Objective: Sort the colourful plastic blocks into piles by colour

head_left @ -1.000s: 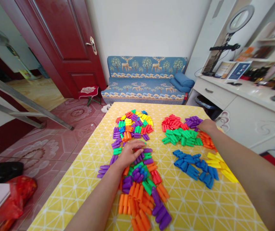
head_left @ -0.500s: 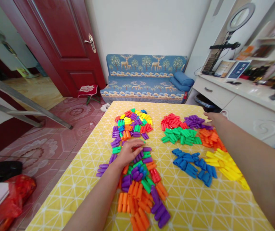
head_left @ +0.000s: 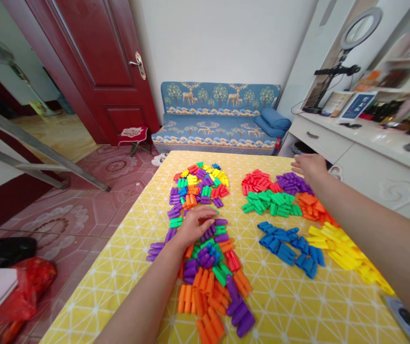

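Note:
My left hand (head_left: 195,225) lies over the long row of mixed plastic pieces. Its thumb is apart from its curved fingers, and it touches purple pieces (head_left: 208,232). Close by are a purple and blue cluster (head_left: 208,255) and orange pieces (head_left: 205,286). On the far right, my right hand (head_left: 309,168) hovers just beyond the purple pile (head_left: 291,183) with fingers apart, nothing visible in it. Sorted piles lie nearby: red (head_left: 257,182), green (head_left: 271,203), orange (head_left: 312,208), blue (head_left: 284,239) and yellow (head_left: 341,248).
A yellow patterned cloth (head_left: 119,282) covers the table. Beyond it stands a blue sofa (head_left: 219,122), with a white cabinet (head_left: 380,167) to the right. Part of a grey device (head_left: 405,317) shows under my right forearm. A metal ladder (head_left: 43,143) and red bag (head_left: 29,291) are left.
My right hand has drawn up and left from the far right table edge, toward the space behind the purple pile. My left hand stays on the row. The view has shifted slightly.

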`<state>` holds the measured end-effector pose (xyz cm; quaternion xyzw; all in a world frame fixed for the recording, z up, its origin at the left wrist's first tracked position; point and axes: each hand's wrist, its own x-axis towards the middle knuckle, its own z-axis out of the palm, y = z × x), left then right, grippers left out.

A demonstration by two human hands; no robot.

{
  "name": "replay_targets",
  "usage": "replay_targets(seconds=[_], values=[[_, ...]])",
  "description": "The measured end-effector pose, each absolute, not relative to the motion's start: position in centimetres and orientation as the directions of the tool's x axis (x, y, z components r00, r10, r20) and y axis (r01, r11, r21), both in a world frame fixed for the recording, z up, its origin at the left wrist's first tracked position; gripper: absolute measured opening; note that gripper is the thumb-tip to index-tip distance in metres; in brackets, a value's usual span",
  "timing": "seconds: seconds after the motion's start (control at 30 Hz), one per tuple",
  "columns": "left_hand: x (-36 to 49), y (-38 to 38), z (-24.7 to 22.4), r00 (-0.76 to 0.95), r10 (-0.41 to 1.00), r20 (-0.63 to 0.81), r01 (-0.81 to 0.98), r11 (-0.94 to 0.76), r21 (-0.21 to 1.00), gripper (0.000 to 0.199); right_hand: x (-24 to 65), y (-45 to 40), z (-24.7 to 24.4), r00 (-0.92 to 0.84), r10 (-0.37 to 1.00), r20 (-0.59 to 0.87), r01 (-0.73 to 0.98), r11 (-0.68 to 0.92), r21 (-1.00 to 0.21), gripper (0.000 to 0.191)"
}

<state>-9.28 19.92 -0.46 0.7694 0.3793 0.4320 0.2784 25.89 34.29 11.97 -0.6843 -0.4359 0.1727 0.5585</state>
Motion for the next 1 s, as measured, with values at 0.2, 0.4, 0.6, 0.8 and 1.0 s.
replay_targets(seconds=[0.2, 0.4, 0.6, 0.8, 1.0], values=[[-9.3, 19.9, -0.5, 0.343, 0.815, 0.468, 0.336, -0.571, 0.749, 0.019, 15.5, 26.5, 4.7, 0.01, 0.977, 0.214, 0.291, 0.202, -0.935, 0.012], [-9.3, 19.7, -0.4, 0.297, 0.826, 0.479, 0.351, -0.561, 0.75, 0.019, 9.0, 22.4, -0.8, -0.273, 0.89, 0.366, 0.58, 0.456, -0.675, 0.037], [-9.3, 19.5, -0.4, 0.201, 0.873, 0.445, 0.398, -0.488, 0.777, 0.019, 7.3, 22.8, -0.7, -0.303, 0.935, 0.186, 0.82, 0.355, -0.448, 0.042], [-9.4, 19.6, -0.6, 0.14, 0.882, 0.45, 0.431, -0.463, 0.774, 0.019, 8.0, 20.9, -1.2, -0.284, 0.929, 0.237, 0.789, 0.366, -0.493, 0.037], [-9.7, 19.7, -0.5, 0.242, 0.849, 0.471, 0.514, -0.523, 0.68, 0.028, 8.8, 18.7, -2.3, -0.282, 0.909, 0.308, 0.578, 0.417, -0.701, 0.031]])
